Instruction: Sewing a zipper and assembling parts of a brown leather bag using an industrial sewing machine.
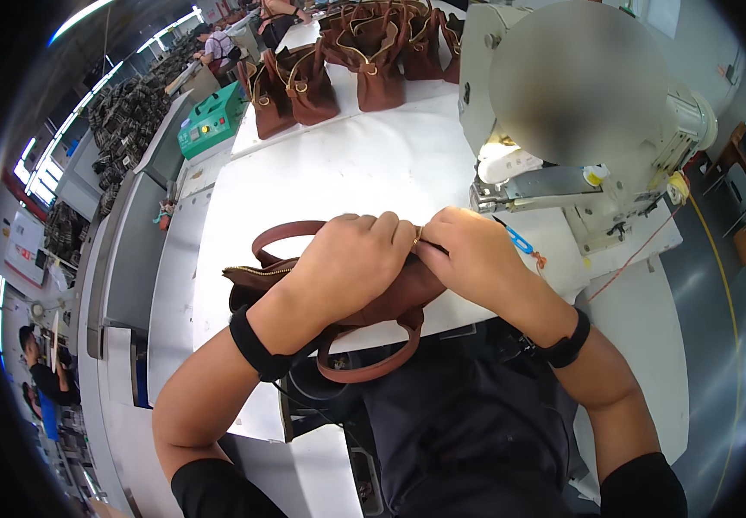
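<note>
Item: reddish-brown handbag, two rolled handles, gold-toned zip; lies on its side directly under the grip, at the near edge of the table, one handle beyond the left wrist, the other on the wearer's side. Zip end projects left of the grip; contents cannot be seen.

Grip: left hand and right hand meet, fingertips narrowed in a pinch on the bag's edge at a small gold-toned fitting. Black band on each wrist.

Containers, others: group of matching handbags, upright, well beyond the grip, several with tops unzipped; contents too small to tell.

Surface: white tabletop beneath and beyond the grip. Just right of it, one blue-handled tool with an orange cord. Farther right, pale sewing machine, upper part blurred. Far left, green control box with knobs.

Room: dark heaped goods and co-workers, far left of the grip; grey floor with yellow line, far right; strip lights overhead.
</note>
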`<state>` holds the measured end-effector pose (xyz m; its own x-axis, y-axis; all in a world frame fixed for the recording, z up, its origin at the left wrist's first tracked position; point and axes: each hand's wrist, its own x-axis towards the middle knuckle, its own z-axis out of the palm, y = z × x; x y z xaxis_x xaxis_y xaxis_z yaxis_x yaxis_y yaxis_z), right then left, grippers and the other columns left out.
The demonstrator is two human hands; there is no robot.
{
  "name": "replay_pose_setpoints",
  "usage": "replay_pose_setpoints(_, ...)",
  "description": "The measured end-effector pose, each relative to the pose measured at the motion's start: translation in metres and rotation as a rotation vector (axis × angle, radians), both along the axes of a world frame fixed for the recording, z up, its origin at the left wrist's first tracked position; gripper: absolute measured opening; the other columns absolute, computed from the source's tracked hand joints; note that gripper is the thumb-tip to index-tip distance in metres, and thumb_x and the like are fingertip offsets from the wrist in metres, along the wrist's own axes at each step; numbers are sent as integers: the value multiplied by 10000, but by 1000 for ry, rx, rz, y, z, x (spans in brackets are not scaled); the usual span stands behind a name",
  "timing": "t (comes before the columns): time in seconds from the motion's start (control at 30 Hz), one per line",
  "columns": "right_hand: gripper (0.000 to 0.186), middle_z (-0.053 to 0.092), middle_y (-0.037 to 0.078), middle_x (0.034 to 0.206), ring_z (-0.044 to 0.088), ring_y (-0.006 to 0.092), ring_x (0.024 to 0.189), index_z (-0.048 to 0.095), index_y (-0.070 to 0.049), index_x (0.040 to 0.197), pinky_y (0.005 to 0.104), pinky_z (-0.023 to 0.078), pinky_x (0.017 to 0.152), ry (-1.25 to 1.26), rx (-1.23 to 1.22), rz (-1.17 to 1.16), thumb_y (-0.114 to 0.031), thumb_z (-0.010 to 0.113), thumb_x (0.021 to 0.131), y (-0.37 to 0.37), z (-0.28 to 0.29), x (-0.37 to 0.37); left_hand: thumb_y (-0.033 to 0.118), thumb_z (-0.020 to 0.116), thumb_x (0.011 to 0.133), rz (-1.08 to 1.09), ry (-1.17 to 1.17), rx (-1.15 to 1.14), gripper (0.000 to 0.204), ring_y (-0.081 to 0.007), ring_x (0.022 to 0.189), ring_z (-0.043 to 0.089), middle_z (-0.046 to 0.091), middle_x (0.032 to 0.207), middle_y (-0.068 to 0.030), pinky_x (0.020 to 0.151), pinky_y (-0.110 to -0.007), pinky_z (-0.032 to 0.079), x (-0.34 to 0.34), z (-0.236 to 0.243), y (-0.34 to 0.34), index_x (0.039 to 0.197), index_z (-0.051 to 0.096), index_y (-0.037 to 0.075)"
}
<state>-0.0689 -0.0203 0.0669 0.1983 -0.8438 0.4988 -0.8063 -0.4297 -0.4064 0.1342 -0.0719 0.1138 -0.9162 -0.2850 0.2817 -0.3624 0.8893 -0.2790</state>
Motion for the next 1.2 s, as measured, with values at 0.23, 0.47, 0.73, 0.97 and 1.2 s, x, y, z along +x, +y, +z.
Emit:
replay_pose_setpoints(0.23, 127, 657, 90, 850, 660, 307, 800, 738, -70, 871, 426, 532, 693, 34, -70, -8, -187, 689, 880, 0, 2, 3, 131, 617, 872, -19, -4, 69, 167, -228, 736, 691, 616, 851, -72, 637, -336, 555, 3, 2, -8, 1010, 607, 38)
replay_pose_setpoints(0.47, 101, 652, 76, 861, 659, 298, 768, 730, -67, 856, 410, 539, 670, -65, -76, -29, -162, 700, 866, -9, -2, 16, 126, 621, 861, 24, 36, 102, 124, -248, 706, 674, 601, 844, -79, 592, -362, 541, 7, 2, -13, 939, 569, 45)
replay_pose_setpoints(0.73, 81, 665, 76, 905, 672, 298, 789, 729, -68, 874, 397, 546, 678, -189, -110, -33, -145, 707, 867, -11, -12, 26, 152, 676, 846, 122, 201, -24, 219, -268, 807, 646, 630, 939, -94, 668, -366, 532, 17, 9, 16, 1017, 627, 23)
replay_pose_setpoints(0.97, 118, 663, 94, 996, 670, 266, 818, 682, -40, 881, 378, 554, 697, -260, -344, 36, -35, 735, 776, 18, -26, 25, 272, 844, 809, 181, 433, 218, 348, -276, 916, 651, 653, 1076, -121, 751, -374, 521, 40, -22, 97, 985, 674, 25)
replay_pose_setpoints(1.2, 199, 684, 107, 1003, 684, 270, 812, 715, -5, 929, 352, 554, 663, -300, -332, 20, 27, 764, 738, 33, -37, 13, 359, 886, 787, 361, 577, 503, 735, -363, 1058, 635, 655, 1194, -198, 936, -452, 518, 28, -54, 136, 1322, 587, -47)
